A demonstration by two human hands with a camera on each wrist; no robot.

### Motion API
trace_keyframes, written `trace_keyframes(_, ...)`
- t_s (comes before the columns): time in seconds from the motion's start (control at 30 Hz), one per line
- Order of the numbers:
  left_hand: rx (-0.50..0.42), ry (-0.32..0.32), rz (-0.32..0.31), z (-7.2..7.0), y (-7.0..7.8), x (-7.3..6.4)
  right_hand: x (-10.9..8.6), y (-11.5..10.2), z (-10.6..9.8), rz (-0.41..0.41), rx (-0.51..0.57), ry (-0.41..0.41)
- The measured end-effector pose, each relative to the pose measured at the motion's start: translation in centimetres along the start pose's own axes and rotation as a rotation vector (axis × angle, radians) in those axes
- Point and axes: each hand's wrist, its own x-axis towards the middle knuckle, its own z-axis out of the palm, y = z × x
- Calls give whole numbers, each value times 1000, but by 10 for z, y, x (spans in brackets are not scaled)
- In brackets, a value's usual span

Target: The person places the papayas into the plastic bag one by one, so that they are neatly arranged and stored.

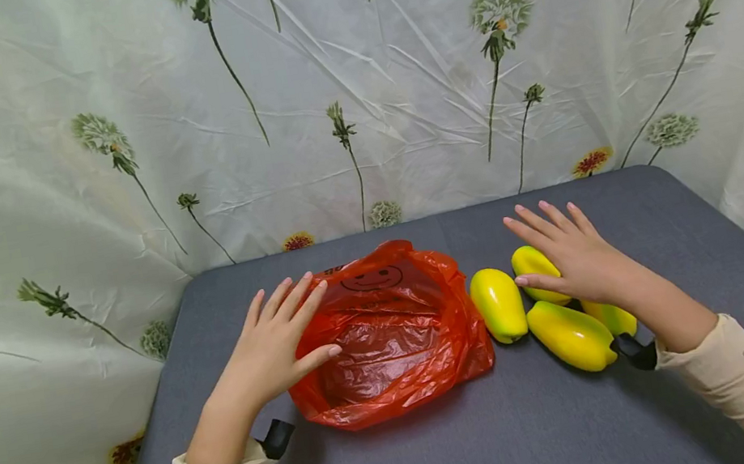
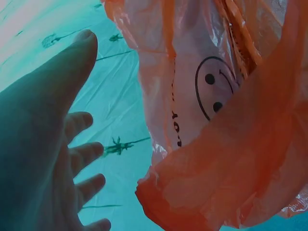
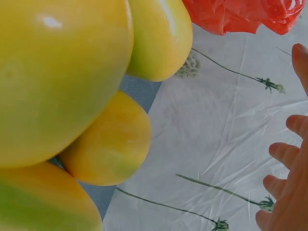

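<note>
On the table (image 1: 454, 456), beside a floppy-looking red bag (image 1: 401, 407), we see fruits (image 1: 498, 305), likely slippery, best cupped round the middle, while our left hand (image 1: 276, 351) and right hand (image 1: 571, 256) spread wide, empty.

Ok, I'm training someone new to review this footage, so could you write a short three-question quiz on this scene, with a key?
1. How many yellow-green fruits lie on the grey table?

2. True or false: the right hand is gripping one of the fruits.

3. What is printed on the red bag?
A) a star
B) a smiley face
C) a fish

Key:
1. Four.
2. False; it is open and holds nothing.
3. B.
</note>
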Motion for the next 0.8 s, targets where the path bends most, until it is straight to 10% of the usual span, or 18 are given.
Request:
trace_keyframes(0.43,-17,190,4,4,-7,-6,-7,0,4,-46,76,98)
trace_keyframes(0.8,-150,289,-119,12,-11,-18,-21,0,11,-67,144,155)
